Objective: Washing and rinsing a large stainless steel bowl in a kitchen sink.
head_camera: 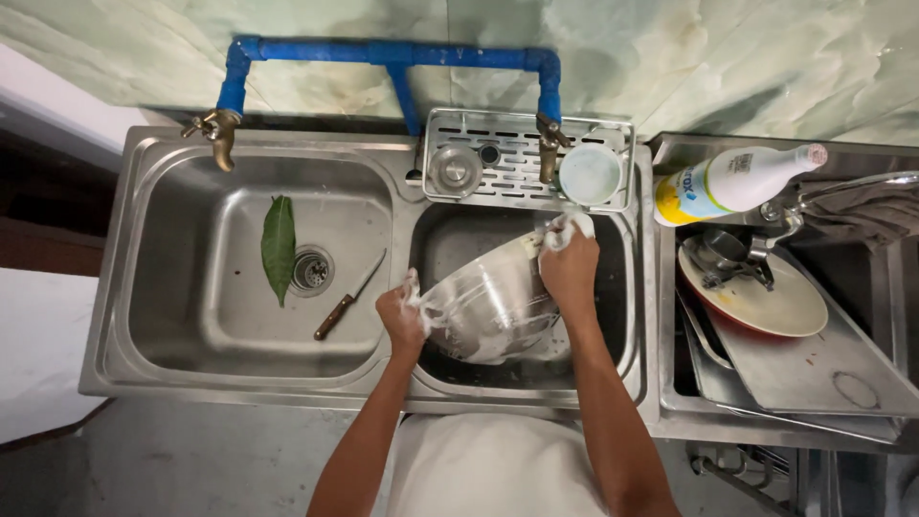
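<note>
A shiny steel bowl (493, 306), soapy and tilted, is held over the right basin (622, 325) of a double steel sink. My left hand (400, 321) grips the bowl's left rim with foam on the fingers. My right hand (569, 268) presses a white soapy cloth (567, 230) against the bowl's upper right rim.
The left basin (172, 287) holds a green leaf (279, 247) and a wooden-handled knife (348, 297) by the drain. A blue pipe (383, 53) feeds two brass taps. A rack (517, 163) holds a small cup and lid. At right lie a bottle (732, 182), plate (766, 302) and trays.
</note>
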